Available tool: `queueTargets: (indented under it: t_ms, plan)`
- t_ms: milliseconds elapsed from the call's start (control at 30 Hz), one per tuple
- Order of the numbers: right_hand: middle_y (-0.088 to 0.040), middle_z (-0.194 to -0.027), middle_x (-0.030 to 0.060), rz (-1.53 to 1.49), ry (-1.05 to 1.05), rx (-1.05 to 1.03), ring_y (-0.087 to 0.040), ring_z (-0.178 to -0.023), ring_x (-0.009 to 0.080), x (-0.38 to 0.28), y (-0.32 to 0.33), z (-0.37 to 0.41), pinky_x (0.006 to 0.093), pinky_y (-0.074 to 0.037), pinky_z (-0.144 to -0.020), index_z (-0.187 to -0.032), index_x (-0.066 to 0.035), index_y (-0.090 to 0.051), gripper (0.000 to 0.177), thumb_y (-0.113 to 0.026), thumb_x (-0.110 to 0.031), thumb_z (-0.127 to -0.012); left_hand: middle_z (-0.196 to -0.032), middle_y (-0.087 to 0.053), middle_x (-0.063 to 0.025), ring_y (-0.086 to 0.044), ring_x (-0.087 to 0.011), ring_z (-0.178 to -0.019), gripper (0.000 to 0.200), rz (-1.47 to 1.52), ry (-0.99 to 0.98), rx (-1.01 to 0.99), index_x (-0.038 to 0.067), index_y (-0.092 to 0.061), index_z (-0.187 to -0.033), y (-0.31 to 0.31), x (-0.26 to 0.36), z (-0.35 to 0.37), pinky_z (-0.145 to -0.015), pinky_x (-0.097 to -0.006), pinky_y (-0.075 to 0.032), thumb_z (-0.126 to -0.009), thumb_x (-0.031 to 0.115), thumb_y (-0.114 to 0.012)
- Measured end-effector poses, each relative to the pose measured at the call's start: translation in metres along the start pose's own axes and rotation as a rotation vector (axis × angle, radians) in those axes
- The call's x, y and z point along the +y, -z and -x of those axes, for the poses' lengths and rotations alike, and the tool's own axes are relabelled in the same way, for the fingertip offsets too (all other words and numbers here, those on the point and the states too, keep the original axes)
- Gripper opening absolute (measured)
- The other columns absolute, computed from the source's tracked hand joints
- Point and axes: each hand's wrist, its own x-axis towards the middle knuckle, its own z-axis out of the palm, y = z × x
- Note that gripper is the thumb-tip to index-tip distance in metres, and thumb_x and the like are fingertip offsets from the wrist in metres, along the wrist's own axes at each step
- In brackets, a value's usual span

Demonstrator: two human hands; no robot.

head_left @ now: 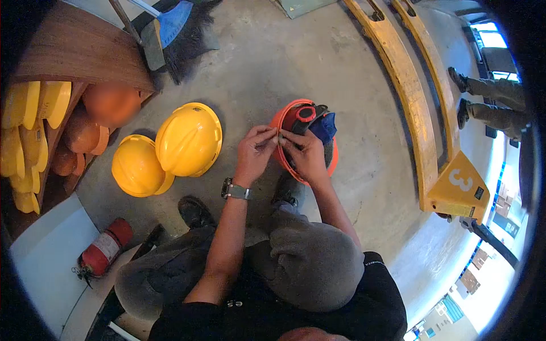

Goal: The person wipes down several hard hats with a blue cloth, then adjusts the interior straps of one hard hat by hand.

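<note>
An orange hard hat is tipped with its inside toward me, just in front of my right knee. Inside it are a red-and-black round part and a dark blue piece, whose kinds I cannot make out. At the hat's left rim my left hand, with a watch on the wrist, pinches with fingers closed. My right hand reaches across the hat's opening and pinches the same rim, its fingertips close to the left ones. Any small part between the fingertips is hidden.
Two yellow hard hats rest on the floor to the left. A wooden shelf holds several yellow and orange helmets. A broom, a red fire extinguisher and a yellow pallet jack surround me. Another person's legs are at right.
</note>
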Motion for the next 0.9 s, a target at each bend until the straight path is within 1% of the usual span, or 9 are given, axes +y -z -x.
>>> queueTargets:
  t_ms: [133,333,400,533,567,633,767,800,900]
  plan:
    - [-0.068,-0.099,0.0181,-0.032,0.085,0.088,-0.068,-0.082,0.0298,-0.005,0.004,-0.003,0.037,-0.052,-0.075,-0.109,-0.011,-0.076,0.029,-0.079,-0.019,-0.081,-0.114,-0.065,-0.0072,-0.064,-0.0174,-0.104,0.027,0.071,0.047,-0.013,0.003,-0.072,-0.115,0.0,0.002,-0.001,-0.084,-0.0293,-0.054,-0.092,0.017,-0.071]
    - [-0.071,-0.082,0.0133,0.04,-0.017,0.054,-0.068,-0.071,0.0253,0.003,0.014,-0.017,0.0352,-0.051,-0.067,-0.093,-0.008,-0.078,0.025,-0.084,-0.025,-0.076,-0.113,-0.065,-0.0068,-0.064,-0.0171,-0.102,0.024,0.065,0.072,0.012,0.003,-0.073,-0.112,0.001,0.002,-0.001,-0.082,-0.0293,-0.056,-0.092,0.015,-0.071]
    - [-0.072,-0.075,0.0104,0.063,-0.168,-0.15,-0.066,-0.064,0.0183,0.004,0.018,-0.022,0.0317,-0.05,-0.064,-0.087,-0.006,-0.078,0.02,-0.084,-0.021,-0.075,-0.114,-0.065,-0.007,-0.065,-0.0174,-0.101,0.024,0.095,0.091,0.016,0.002,-0.073,-0.111,0.001,0.002,0.0,-0.082,-0.0289,-0.056,-0.091,0.015,-0.071]
    - [-0.072,-0.073,0.0123,0.068,-0.048,-0.061,-0.065,-0.06,0.0161,0.003,0.0,-0.019,0.0327,-0.05,-0.061,-0.084,-0.005,-0.077,0.018,-0.081,-0.022,-0.079,-0.111,-0.066,-0.0085,-0.066,-0.0172,-0.097,0.023,0.053,0.043,0.057,0.001,-0.073,-0.108,0.002,-0.004,-0.003,-0.081,-0.0285,-0.055,-0.09,0.015,-0.073]
    - [-0.072,-0.073,0.0123,0.071,-0.038,-0.059,-0.065,-0.06,0.0161,-0.001,-0.003,-0.017,0.0327,-0.05,-0.061,-0.084,-0.005,-0.077,0.018,-0.081,-0.022,-0.079,-0.111,-0.066,-0.0085,-0.066,-0.0172,-0.097,0.023,0.055,0.034,0.063,0.001,-0.073,-0.108,0.004,-0.001,-0.006,-0.081,-0.0285,-0.055,-0.09,0.015,-0.073]
    - [-0.067,-0.069,0.016,0.105,-0.009,-0.041,-0.067,-0.065,0.0323,-0.005,-0.01,-0.013,0.0396,-0.051,-0.063,-0.085,-0.007,-0.077,0.023,-0.078,-0.029,-0.081,-0.107,-0.067,-0.0104,-0.067,-0.0171,-0.092,0.023,-0.05,0.062,0.048,0.0,-0.073,-0.107,0.008,0.001,-0.01,-0.078,-0.0297,-0.055,-0.09,0.016,-0.073]
    - [-0.07,-0.096,0.0182,0.109,0.198,0.064,-0.069,-0.083,0.0353,-0.004,-0.011,0.004,0.0401,-0.054,-0.072,-0.095,-0.008,-0.076,0.023,-0.076,-0.027,-0.082,-0.102,-0.067,-0.0119,-0.067,-0.0184,-0.088,0.025,-0.04,0.047,0.059,-0.001,-0.072,-0.105,0.011,-0.002,-0.014,-0.075,-0.0314,-0.054,-0.092,0.02,-0.071]
    - [-0.07,-0.107,0.0172,0.127,0.317,0.089,-0.07,-0.088,0.0324,0.005,-0.015,0.006,0.0365,-0.056,-0.077,-0.099,-0.007,-0.075,0.025,-0.077,-0.024,-0.082,-0.101,-0.067,-0.0123,-0.066,-0.0207,-0.088,0.027,-0.115,0.011,0.083,-0.001,-0.072,-0.106,0.011,-0.009,-0.015,-0.074,-0.0323,-0.054,-0.092,0.022,-0.07]
    - [-0.072,-0.102,0.0142,0.013,0.339,0.139,-0.072,-0.09,0.0272,0.006,-0.009,0.019,0.0337,-0.056,-0.081,-0.097,-0.005,-0.074,0.022,-0.079,-0.018,-0.081,-0.098,-0.067,-0.0134,-0.066,-0.0249,-0.088,0.029,-0.152,0.006,0.132,-0.002,-0.071,-0.105,0.012,-0.015,-0.019,-0.074,-0.0338,-0.053,-0.093,0.024,-0.069]
